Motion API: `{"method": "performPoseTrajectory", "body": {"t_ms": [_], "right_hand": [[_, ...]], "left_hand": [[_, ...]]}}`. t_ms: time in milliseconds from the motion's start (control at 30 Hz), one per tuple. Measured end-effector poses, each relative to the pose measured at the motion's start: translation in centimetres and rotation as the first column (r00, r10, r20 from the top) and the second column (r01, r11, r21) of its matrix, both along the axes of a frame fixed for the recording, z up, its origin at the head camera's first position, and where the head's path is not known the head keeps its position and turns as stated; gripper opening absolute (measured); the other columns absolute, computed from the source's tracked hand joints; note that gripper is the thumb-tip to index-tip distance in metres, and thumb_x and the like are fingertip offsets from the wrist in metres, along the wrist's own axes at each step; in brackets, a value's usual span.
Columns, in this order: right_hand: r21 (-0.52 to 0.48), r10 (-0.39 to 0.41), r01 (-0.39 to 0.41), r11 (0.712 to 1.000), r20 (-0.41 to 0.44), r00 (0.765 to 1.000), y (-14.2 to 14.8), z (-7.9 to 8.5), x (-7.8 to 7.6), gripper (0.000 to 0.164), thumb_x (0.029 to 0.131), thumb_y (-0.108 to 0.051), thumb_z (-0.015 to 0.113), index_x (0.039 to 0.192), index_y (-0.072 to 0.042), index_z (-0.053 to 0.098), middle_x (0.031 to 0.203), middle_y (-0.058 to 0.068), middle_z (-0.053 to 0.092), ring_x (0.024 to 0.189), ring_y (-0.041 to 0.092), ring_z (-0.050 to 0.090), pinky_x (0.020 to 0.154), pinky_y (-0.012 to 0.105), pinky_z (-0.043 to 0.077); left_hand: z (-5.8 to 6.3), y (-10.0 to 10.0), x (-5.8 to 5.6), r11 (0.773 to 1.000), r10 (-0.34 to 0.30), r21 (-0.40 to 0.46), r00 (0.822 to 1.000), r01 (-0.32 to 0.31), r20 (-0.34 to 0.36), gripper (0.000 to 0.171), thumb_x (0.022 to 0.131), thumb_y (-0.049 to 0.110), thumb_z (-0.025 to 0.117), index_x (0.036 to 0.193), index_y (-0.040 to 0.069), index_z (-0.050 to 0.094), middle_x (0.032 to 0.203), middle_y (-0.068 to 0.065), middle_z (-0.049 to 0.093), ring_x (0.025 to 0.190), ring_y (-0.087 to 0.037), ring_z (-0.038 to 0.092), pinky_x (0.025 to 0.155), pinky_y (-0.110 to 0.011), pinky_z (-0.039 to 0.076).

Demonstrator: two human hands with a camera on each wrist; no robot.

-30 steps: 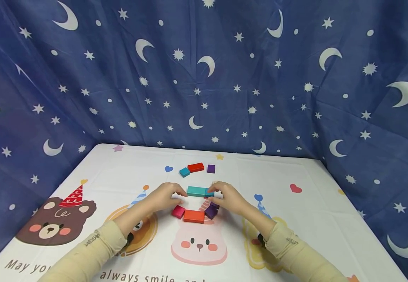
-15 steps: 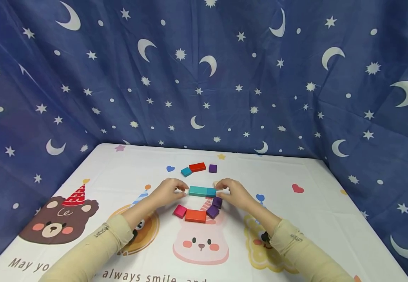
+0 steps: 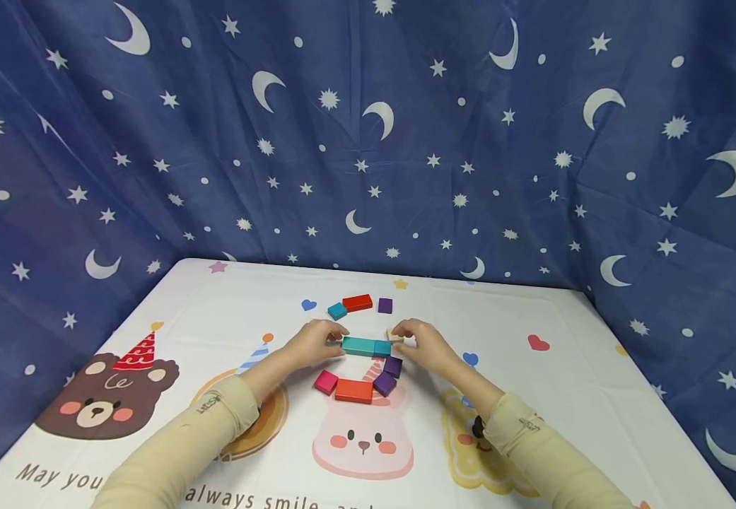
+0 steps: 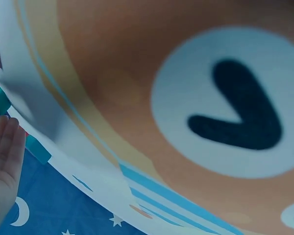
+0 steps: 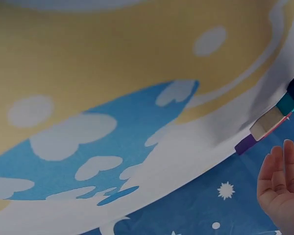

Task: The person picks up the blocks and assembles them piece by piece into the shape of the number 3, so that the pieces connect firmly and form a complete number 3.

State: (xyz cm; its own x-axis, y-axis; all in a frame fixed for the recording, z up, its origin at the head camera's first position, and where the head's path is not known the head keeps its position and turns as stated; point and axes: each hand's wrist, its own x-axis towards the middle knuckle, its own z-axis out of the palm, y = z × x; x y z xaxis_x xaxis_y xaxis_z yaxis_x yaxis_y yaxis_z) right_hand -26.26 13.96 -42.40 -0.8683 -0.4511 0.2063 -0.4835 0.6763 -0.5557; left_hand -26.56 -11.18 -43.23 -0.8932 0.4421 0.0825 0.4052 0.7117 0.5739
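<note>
A long teal block (image 3: 358,346) lies end to end with a short blue block (image 3: 382,348) on the tablecloth. My left hand (image 3: 313,343) is at the teal block's left end, thumb in front and fingertips behind; in the left wrist view its fingers (image 4: 7,142) look straight. Beside the blue block's right end is my right hand (image 3: 428,346), fingertips near a plain wooden block (image 3: 394,335). In the right wrist view its fingers (image 5: 289,166) are extended, holding nothing. Two purple blocks (image 3: 384,384), an orange block (image 3: 354,392) and a pink block (image 3: 326,382) curve along the near side.
Behind the hands lie another blue block (image 3: 337,311), a red block (image 3: 358,303) and a purple block (image 3: 384,305). The white tablecloth (image 3: 488,318) has printed animals. A blue curtain (image 3: 317,254) with moons and stars hangs behind the table.
My right hand has drawn back right from the blue block, uncovering it and the purple blocks. My left hand has moved right, up to the teal block's end.
</note>
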Motion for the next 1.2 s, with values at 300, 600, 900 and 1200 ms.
{"method": "performPoseTrajectory", "body": {"t_ms": [300, 600, 900, 1200], "right_hand": [[0.016, -0.048, 0.048, 0.999, -0.015, 0.999, 0.1, -0.3, -0.5, 0.018, 0.084, -0.009, 0.068, 0.100, -0.001, 0.066, 0.097, 0.013, 0.068, 0.094, 0.027, 0.061, 0.086, 0.042, 0.050], [0.044, -0.072, 0.072, 0.996, 0.006, 0.997, 0.5, -0.4, -1.2, 0.018, 0.083, -0.005, 0.066, 0.100, -0.001, 0.066, 0.098, 0.015, 0.067, 0.093, 0.028, 0.061, 0.086, 0.043, 0.050], [0.075, -0.092, 0.091, 0.993, 0.014, 0.996, 1.0, -0.8, -2.2, 0.017, 0.083, -0.005, 0.065, 0.099, -0.002, 0.066, 0.095, 0.015, 0.066, 0.090, 0.026, 0.060, 0.083, 0.041, 0.051], [0.151, -0.100, 0.099, 0.984, 0.000, 0.995, 0.4, -0.5, -3.5, 0.020, 0.083, -0.007, 0.067, 0.102, 0.001, 0.064, 0.096, 0.016, 0.065, 0.090, 0.028, 0.061, 0.083, 0.041, 0.050]], "left_hand": [[-0.1, 0.4, -0.4, 0.999, -0.035, -0.019, 0.999, 0.035, -0.009, 0.031, 0.082, 0.009, 0.071, 0.112, 0.001, 0.067, 0.108, -0.011, 0.069, 0.098, -0.023, 0.063, 0.090, -0.037, 0.051], [-0.4, 0.9, -0.8, 0.999, -0.009, -0.037, 1.000, 0.009, -0.005, 0.028, 0.082, 0.008, 0.071, 0.109, 0.000, 0.069, 0.106, -0.011, 0.071, 0.099, -0.022, 0.064, 0.091, -0.035, 0.051], [-0.4, 1.4, -1.2, 0.999, -0.016, -0.040, 1.000, 0.016, -0.001, 0.029, 0.081, 0.010, 0.072, 0.109, 0.000, 0.069, 0.107, -0.011, 0.071, 0.106, -0.025, 0.064, 0.093, -0.036, 0.050], [-0.3, 1.0, -1.2, 0.999, 0.030, -0.022, 0.998, -0.029, 0.054, 0.029, 0.080, 0.009, 0.074, 0.107, 0.003, 0.071, 0.105, -0.009, 0.072, 0.097, -0.020, 0.065, 0.090, -0.033, 0.051]]}}
